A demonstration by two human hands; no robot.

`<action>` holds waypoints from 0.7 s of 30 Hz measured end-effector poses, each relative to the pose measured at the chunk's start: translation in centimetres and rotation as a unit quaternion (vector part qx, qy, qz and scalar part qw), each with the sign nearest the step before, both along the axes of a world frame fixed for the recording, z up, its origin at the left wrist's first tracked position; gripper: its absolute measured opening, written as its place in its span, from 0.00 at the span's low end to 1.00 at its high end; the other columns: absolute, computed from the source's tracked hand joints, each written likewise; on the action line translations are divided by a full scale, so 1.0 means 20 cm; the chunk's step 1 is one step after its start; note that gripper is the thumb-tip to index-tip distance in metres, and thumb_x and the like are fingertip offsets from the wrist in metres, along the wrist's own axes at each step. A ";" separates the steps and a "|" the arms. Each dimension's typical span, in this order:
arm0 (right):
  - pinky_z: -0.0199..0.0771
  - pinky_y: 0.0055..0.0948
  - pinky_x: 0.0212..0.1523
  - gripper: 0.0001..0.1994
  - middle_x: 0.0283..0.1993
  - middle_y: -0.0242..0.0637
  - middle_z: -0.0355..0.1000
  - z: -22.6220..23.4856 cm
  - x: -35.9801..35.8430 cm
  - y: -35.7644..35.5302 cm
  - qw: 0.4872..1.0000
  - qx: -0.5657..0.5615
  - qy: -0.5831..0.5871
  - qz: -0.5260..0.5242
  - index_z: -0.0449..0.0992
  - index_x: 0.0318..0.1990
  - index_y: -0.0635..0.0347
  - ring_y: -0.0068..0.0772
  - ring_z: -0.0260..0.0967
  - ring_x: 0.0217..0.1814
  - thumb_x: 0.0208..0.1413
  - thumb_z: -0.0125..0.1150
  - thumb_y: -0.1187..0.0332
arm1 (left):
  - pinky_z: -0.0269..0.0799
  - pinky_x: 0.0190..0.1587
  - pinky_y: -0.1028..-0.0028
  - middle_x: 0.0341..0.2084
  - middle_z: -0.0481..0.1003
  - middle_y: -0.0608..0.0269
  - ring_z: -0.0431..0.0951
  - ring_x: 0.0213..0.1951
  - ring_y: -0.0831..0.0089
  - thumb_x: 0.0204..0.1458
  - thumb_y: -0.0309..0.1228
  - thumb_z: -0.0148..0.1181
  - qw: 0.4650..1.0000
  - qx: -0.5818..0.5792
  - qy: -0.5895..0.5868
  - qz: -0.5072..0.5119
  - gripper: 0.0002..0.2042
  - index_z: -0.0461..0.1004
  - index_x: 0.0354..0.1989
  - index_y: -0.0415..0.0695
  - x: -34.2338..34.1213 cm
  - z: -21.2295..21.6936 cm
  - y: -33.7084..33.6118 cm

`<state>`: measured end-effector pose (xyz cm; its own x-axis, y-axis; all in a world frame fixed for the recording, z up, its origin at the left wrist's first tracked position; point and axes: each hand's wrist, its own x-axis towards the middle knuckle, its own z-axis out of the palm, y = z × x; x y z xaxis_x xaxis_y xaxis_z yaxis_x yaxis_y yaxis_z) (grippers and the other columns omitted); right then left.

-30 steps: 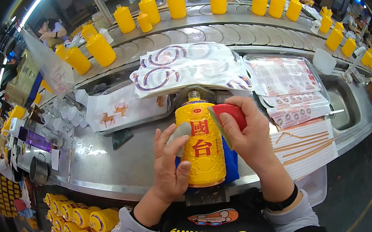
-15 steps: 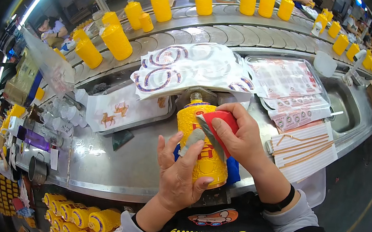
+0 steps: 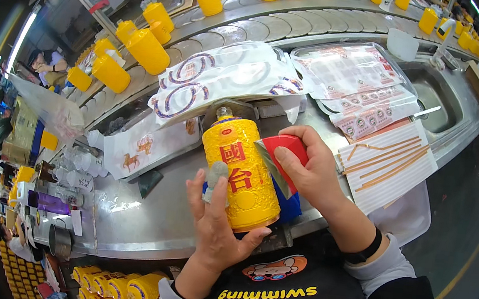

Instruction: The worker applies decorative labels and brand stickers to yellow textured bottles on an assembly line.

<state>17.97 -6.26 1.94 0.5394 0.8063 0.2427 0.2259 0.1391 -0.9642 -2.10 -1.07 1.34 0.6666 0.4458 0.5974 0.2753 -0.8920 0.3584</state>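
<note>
A yellow embossed bottle [image 3: 242, 176] with large red characters and a clear neck lies tilted in front of me, its neck pointing away. My right hand [image 3: 319, 173] pinches a red scraper [image 3: 287, 154] with a dark grey-green blade, held at the bottle's right side. At the bottle's lower left is my left hand [image 3: 215, 232], fingers spread, thumb near the base. A grey covering [image 3: 217, 173] sits over one of its fingertips, close to the bottle's left side; whether it touches cannot be told. Blue material [image 3: 289, 205] shows under the bottle's right side.
Beyond the bottle lie patterned transfer sheets [image 3: 229, 83], with pink printed sheets [image 3: 356, 86] to their right. Brown strips [image 3: 389, 160] rest on white sheeting. A sink [image 3: 429, 91] is at right. Yellow bottles [image 3: 147, 50] stand along a conveyor [image 3: 253, 30]; more are stacked below the table.
The view has shifted. The scraper has gone from across the bottle's front to its right side, uncovering the red characters. My left hand's covered finger has moved to the bottle's left edge.
</note>
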 end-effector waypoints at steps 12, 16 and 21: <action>0.73 0.28 0.42 0.14 0.39 0.40 0.74 -0.02 0.03 -0.04 0.999 0.041 -0.004 0.004 0.71 0.47 0.61 0.32 0.73 0.40 0.56 0.63 0.67 | 0.36 0.68 0.40 0.54 0.68 0.54 0.56 0.64 0.49 0.39 0.36 0.73 0.957 0.181 0.214 -0.070 0.42 0.57 0.65 0.48 0.07 0.16 -0.02; 0.66 0.35 0.37 0.13 0.34 0.35 0.70 0.04 0.06 -0.01 0.884 0.155 -0.441 -0.025 0.74 0.43 0.55 0.37 0.70 0.37 0.49 0.65 0.70 | 0.37 0.68 0.43 0.58 0.65 0.50 0.56 0.65 0.48 0.40 0.38 0.73 0.990 0.117 0.069 -0.024 0.45 0.53 0.67 0.45 0.00 0.02 0.00; 0.68 0.38 0.33 0.08 0.32 0.36 0.68 0.21 0.04 -0.09 0.903 0.131 -0.265 0.312 0.75 0.36 0.53 0.42 0.69 0.34 0.48 0.65 0.70 | 0.44 0.68 0.49 0.65 0.56 0.43 0.53 0.66 0.41 0.44 0.44 0.71 0.997 -0.005 0.044 0.064 0.47 0.50 0.67 0.35 -0.08 -0.06 -0.01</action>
<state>18.75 -8.05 6.05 -0.2487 0.7905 0.5597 0.4442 0.6066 -0.6594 -3.78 -1.22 0.17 0.6541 0.5357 0.5340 0.4167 -0.8444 0.3367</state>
